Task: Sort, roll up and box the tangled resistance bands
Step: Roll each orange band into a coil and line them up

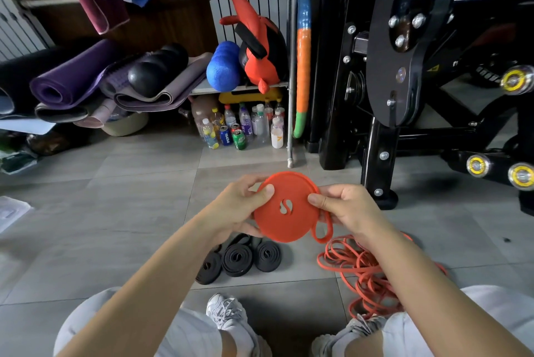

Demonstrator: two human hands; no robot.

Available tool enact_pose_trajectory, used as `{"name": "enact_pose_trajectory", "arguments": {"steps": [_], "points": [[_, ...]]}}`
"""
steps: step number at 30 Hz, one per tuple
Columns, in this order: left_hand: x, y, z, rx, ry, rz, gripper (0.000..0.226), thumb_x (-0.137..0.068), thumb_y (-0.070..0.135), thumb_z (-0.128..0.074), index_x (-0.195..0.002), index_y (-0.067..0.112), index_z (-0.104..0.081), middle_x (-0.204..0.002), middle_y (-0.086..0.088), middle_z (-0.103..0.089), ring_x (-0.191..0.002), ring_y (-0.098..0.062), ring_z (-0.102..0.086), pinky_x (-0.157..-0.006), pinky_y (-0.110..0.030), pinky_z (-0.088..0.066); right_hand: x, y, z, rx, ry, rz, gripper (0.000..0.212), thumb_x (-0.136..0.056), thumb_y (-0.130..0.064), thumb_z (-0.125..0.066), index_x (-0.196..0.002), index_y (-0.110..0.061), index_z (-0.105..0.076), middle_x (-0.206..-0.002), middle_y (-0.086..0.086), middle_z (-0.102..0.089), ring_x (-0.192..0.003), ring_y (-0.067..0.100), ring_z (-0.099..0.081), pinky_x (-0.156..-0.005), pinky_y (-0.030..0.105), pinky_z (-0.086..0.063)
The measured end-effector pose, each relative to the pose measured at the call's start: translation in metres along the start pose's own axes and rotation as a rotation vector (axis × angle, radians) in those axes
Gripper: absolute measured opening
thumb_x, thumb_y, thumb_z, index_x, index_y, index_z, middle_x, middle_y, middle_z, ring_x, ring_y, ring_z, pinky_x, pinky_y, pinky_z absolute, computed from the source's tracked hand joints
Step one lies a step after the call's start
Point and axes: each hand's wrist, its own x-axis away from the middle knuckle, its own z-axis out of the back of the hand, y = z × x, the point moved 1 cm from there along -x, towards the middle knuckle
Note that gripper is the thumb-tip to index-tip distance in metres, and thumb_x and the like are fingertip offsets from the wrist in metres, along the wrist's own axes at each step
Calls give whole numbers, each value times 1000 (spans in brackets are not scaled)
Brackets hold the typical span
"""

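Bands: how far along am I?

— Head view: you hold a red coil in the air above the floor. Your left hand pinches its left side, thumb on the face, fingers behind. Your right hand pinches the right edge the same way. The tail end sticks out as a small loop at the lower right, so I judge this roll nearly wound but not finished.

— And the rest?

— Three black coils lie rolled on the floor just below your hands, side by side and touching. A red tangle lies on the floor under your right forearm, unsorted. I can make out no box, so boxing looks not yet begun. Roughly halfway, I'd say: tuck that loop, then work through the tangle.
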Motion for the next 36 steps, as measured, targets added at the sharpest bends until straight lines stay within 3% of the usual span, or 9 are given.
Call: {"name": "enact_pose_trajectory", "arguments": {"steps": [4, 9, 13, 16, 18, 22, 26, 30, 36], "points": [[-4, -8, 1, 48, 9, 5, 14, -93, 26, -56, -104, 21, -62, -102, -6, -69, -86, -23, -71, -63, -41, -59, -3, -3, -4, 76, 36, 6, 12, -80, -14, -73, -89, -19, -68, -86, 15, -72, -81, 31, -68, -75, 35, -58], [-13, -21, -2, 301, 39, 23, 20, -94, 23, -54, -111, 14, -60, -104, -9, -69, -90, -26, -70, -67, -46, -59, -8, 6, -7, 25, 187, 94, 13, -82, -13, -71, -91, -10, -63, -68, -3, -71, -55, 3, -63, -52, 14, -49], [-24, -23, -9, 455, 69, 36, 26, -92, 24, -56, -114, 10, -59, -108, -13, -69, -94, -32, -69, -69, -50, -58, -14, 19, -10, 44, 382, 209, 9, -83, -15, -70, -86, -23, -69, -74, -15, -69, -66, -8, -62, -63, 8, -47], [-34, -23, -14, 526, 111, 50, 31, -93, 25, -55, -119, 8, -55, -115, -17, -65, -101, -37, -65, -68, -50, -57, -23, 18, -12, 48, 436, 286, 20, -87, -8, -65, -104, -16, -71, -86, -21, -64, -76, -17, -60, -68, 1, -43], [-44, -19, -16, 568, 137, 45, 28, -94, 25, -54, -117, 9, -56, -114, -15, -65, -101, -37, -65, -64, -47, -58, -32, 15, -12, 129, 436, 295, 23, -89, -8, -62, -111, -10, -69, -92, -15, -67, -76, -19, -59, -69, 0, -43], [-69, 0, -15, 629, 135, -4, 19, -97, 25, -50, -110, 14, -57, -103, -8, -69, -94, -31, -68, -60, -43, -58, -52, -1, -9, 279, 472, 316, 29, -85, -21, -66, -114, -18, -68, -105, -4, -71, -90, -1, -63, -84, 17, -47], [-98, 12, -20, 665, 121, -19, 18, -98, 25, -48, -111, 15, -56, -104, -9, -68, -91, -27, -67, -61, -42, -59, -81, -17, -9, 502, 530, 349, 45, -72, -32, -76, -111, -16, -60, -103, 0, -57, -98, 15, -54, -82, 22, -39], [-130, 7, -23, 711, 121, -17, 15, -99, 24, -45, -107, 16, -54, -98, -6, -70, -84, -21, -70, -63, -44, -59, -112, -14, -11, 770, 574, 329, 57, -70, -43, -75, -114, -13, -53, -108, 6, -53, -103, 23, -48, -84, 28, -36], [-185, -43, -19, 745, 157, 59, 13, -99, 24, -44, -106, 17, -53, -102, -6, -67, -81, -17, -70, -63, -42, -58, -169, 22, -9, 863, 419, 167, 61, -72, -48, -71, -116, -12, -50, -112, 8, -54, -106, 27, -50, -84, 36, -44]]}}
